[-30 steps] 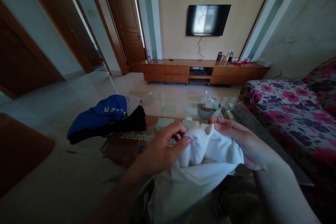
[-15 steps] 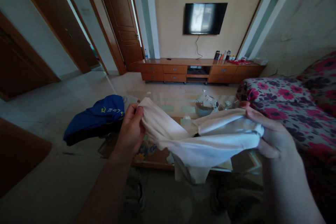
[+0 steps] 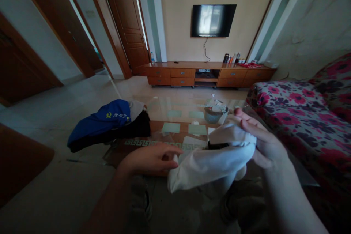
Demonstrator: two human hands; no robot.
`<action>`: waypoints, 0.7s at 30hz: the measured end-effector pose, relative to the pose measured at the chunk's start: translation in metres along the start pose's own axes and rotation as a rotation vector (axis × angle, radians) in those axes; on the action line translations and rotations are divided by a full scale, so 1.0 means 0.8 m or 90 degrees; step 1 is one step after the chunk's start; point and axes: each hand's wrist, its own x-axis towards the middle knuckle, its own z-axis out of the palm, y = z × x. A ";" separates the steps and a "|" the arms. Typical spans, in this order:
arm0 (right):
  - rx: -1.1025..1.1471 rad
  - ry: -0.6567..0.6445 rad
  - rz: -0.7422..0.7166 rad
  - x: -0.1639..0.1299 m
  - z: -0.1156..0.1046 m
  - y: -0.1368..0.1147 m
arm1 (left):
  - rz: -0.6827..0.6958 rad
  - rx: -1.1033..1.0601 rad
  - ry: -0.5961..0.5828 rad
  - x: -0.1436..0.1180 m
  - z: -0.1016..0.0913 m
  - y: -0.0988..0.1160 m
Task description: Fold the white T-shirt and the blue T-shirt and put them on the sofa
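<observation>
While the white cloth (image 3: 211,161) is bunched over the near edge of the glass desk (image 3: 175,117), it is clamped at its right end in the closed grip of the right hand (image 3: 260,142). The left hand (image 3: 149,159) is laid flat and open at the cloth's left end, fingers just touching it, nothing held. A folding step seems to be in hand; a fresh hold by the left hand appears called for. A blue garment (image 3: 101,120) lies well apart on the desk.
</observation>
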 end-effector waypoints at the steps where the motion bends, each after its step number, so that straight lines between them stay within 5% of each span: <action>1: 0.078 -0.012 0.011 0.000 0.015 0.003 | 0.035 0.026 0.032 0.010 0.015 0.007; 4: 0.251 -0.084 0.084 0.001 0.053 0.014 | 0.116 0.050 0.207 0.043 0.055 0.024; 9: 0.334 -0.164 0.141 0.001 0.062 0.018 | 0.074 -0.007 0.107 0.063 0.064 0.023; 17: 0.222 -0.025 0.078 0.003 0.028 0.002 | 0.020 -0.355 0.181 0.049 0.032 0.004; 21: 0.138 0.065 0.017 0.009 0.021 0.015 | 0.024 -0.350 0.134 0.032 0.023 0.009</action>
